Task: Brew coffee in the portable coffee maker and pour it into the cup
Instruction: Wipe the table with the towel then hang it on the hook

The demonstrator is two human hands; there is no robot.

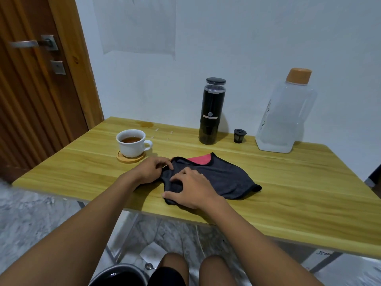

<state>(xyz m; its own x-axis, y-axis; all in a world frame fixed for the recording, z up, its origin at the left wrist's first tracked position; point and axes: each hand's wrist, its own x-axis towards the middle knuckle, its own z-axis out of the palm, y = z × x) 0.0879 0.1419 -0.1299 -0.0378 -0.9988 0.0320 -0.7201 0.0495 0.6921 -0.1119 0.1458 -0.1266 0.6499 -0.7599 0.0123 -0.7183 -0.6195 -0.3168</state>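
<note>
A black portable coffee maker (210,112) stands upright at the back of the wooden table (288,193), lid on. To its left, a white cup (132,143) holding brown liquid rests on a round wooden coaster (131,158). A small black filter basket (239,135) sits just right of the coffee maker. A dark grey cloth (222,180) with a red inner patch lies near the front edge. My left hand (152,168) pinches the cloth's left edge. My right hand (190,187) presses down on its near corner, fingers spread.
A clear plastic water jug (285,114) with an orange cap stands at the back right. A small wet stain (146,124) marks the far left of the table. A wooden door (35,79) is at left. Below the table sit a dark bucket (119,275) and a spoon (148,266).
</note>
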